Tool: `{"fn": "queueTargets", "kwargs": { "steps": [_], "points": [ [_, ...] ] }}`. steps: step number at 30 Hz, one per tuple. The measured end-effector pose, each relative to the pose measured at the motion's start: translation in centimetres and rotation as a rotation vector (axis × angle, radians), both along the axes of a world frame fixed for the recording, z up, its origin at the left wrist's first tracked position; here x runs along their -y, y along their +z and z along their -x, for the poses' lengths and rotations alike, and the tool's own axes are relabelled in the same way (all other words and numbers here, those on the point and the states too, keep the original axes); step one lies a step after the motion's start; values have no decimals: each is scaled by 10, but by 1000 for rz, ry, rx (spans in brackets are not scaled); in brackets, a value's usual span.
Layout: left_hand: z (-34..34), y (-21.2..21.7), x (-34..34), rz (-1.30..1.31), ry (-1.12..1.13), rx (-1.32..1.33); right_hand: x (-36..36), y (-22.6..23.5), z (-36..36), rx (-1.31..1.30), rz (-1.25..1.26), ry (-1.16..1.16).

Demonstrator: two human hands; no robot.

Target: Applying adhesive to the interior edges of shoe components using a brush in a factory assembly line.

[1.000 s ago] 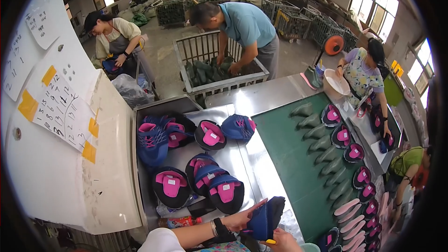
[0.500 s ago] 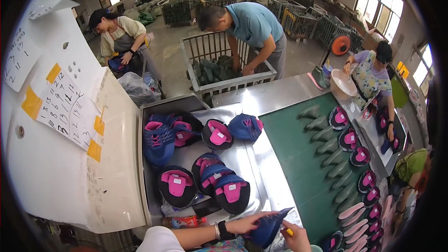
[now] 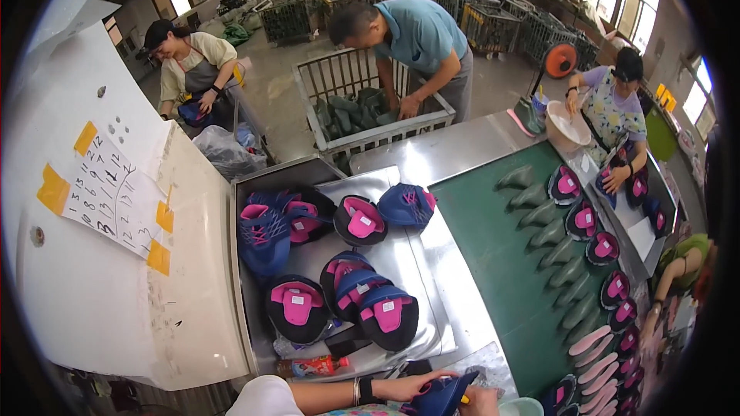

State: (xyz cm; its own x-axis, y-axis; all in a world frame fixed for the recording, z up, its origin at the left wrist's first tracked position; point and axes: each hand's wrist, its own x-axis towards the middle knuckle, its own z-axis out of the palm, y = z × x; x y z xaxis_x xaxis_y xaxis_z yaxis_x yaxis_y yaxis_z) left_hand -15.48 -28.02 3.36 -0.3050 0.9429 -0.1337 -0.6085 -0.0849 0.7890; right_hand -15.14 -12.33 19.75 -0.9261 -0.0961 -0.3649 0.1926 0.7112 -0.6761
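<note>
My left hand [image 3: 412, 387] grips a dark blue shoe upper [image 3: 443, 396] by its edge, close to the lower edge of the view. Against the other side of that upper is my right hand [image 3: 481, 400], its fingers closed round a small tool with a yellow handle [image 3: 465, 399]; its working end is hidden. Ahead, a metal tray [image 3: 401, 277] carries several blue shoe uppers with pink linings, among them a laced one [image 3: 266, 233] at its left side. A drink bottle with a red label [image 3: 314, 366] lies beside my left forearm.
A green conveyor belt [image 3: 478, 239] to the right bears rows of grey-green shoe lasts [image 3: 555, 253], uppers and pink insoles [image 3: 597, 360]. A pale green bowl [image 3: 521, 407] stands by my right hand. Co-workers stand around; one bends over a metal cage cart [image 3: 370, 139]. A white panel [image 3: 116, 300] rises at left.
The upper and both my hands have moved lower, and the upper has tipped flatter. At right, a co-worker's hands have shifted over the uppers, and the uppers and lasts on the belt sit slightly farther along.
</note>
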Motion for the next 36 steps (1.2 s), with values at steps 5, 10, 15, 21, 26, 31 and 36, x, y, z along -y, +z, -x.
{"fn": "queueTargets", "kwargs": {
  "steps": [5,10,15,21,26,31,36],
  "points": [
    [-6,-20,17,-21,273,-27,-7,11,-13,28,-22,-17],
    [-9,-26,31,407,238,-113,-34,22,-31,-127,-41,-296],
    [-51,-133,-36,457,-184,-792,-61,0,-62,-475,-32,-433],
    [-78,-148,57,458,-506,-1158,-92,-15,-105,-293,58,-804],
    [-105,-73,49,416,-114,-437,-104,-6,-120,-169,249,-723],
    [-109,-23,45,385,210,136,-107,-7,-122,-39,325,-698],
    [-110,-28,30,306,13,-164,-96,3,-118,-155,383,-716]
  ]
}}
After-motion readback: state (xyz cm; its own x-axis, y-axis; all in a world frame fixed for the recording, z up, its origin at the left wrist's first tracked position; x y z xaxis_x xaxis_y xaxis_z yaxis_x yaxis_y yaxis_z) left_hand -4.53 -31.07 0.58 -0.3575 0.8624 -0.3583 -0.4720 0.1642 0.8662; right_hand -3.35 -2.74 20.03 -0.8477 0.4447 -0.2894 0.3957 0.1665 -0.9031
